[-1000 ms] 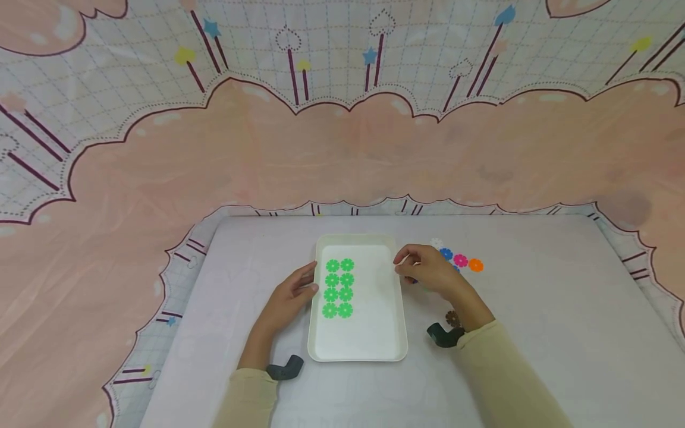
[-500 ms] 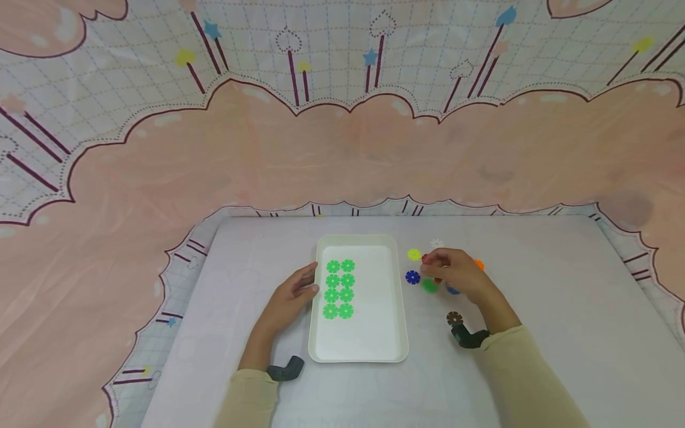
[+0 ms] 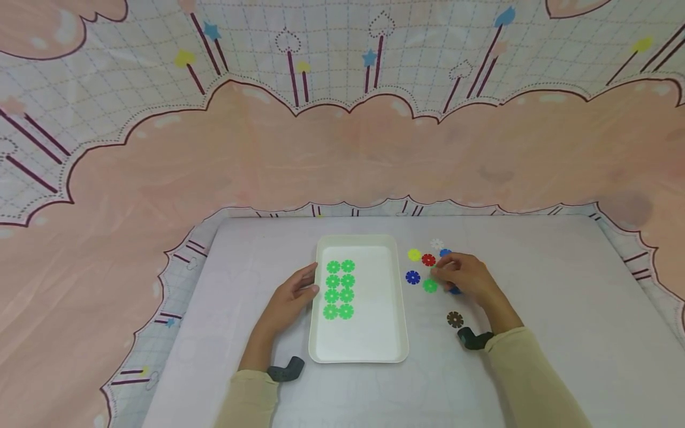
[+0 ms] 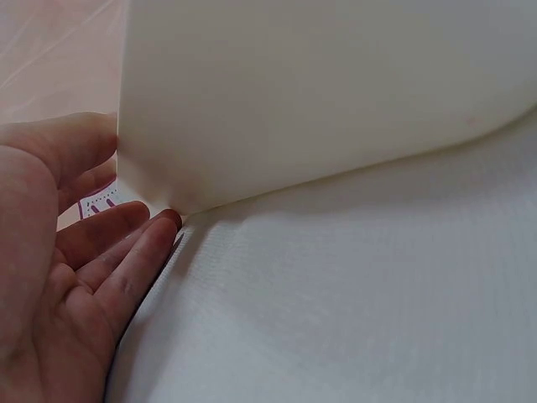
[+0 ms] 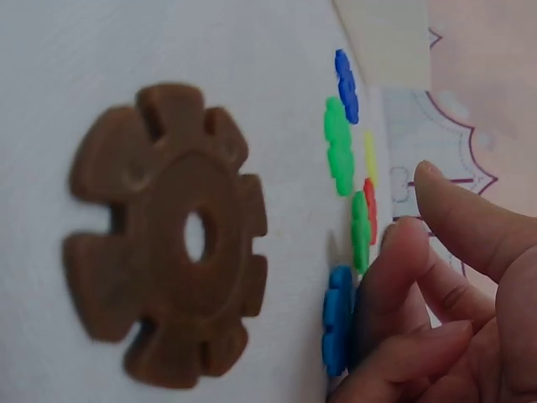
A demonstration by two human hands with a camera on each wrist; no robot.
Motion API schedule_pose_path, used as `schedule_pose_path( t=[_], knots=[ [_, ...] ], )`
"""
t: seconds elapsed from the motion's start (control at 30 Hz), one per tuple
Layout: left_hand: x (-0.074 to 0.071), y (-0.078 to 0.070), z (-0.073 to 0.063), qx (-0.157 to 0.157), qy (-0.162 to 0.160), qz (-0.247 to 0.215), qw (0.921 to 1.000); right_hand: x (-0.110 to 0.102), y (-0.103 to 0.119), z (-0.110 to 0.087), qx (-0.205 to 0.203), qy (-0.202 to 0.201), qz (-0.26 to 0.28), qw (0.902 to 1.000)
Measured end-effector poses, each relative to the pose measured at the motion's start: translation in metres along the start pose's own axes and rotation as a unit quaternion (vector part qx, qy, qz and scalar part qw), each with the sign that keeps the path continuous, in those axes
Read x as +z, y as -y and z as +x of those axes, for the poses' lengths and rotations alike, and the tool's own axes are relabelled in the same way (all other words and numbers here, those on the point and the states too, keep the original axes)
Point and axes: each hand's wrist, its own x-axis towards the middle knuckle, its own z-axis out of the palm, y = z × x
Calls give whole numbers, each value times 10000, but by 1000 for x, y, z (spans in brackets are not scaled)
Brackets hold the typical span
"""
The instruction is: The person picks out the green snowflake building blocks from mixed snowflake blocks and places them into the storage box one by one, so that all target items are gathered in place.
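Note:
My left hand touches the left side of a white tray with its fingertips; in the left wrist view its fingers lie loosely against the tray wall. Inside the tray, several green flower-shaped discs stand in two columns. My right hand is over the loose discs right of the tray. In the right wrist view, a green disc is at its fingertips, with the thumb apart from the finger. Another green disc and a red disc lie close by.
Around the right hand lie yellow, dark blue, white and blue discs. Nearer the wrist is a brown disc. A patterned cloth hangs behind the white table.
My right hand has moved right, from the tray's right edge to the loose discs, uncovering the yellow, red and dark blue ones. The left hand has stayed at the tray.

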Motion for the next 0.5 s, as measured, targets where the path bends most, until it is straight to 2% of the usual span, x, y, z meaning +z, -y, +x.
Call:
schedule_pose_path(
  t=[0.17,0.5],
  knots=[
    [0,-2,-1,3,12,-6,10000,0,-5,5,59,-109,-46,9999],
    [0,-3,-1,39,-5,-12,10000,2,-8,13,474,-148,-38,9988]
  ],
)
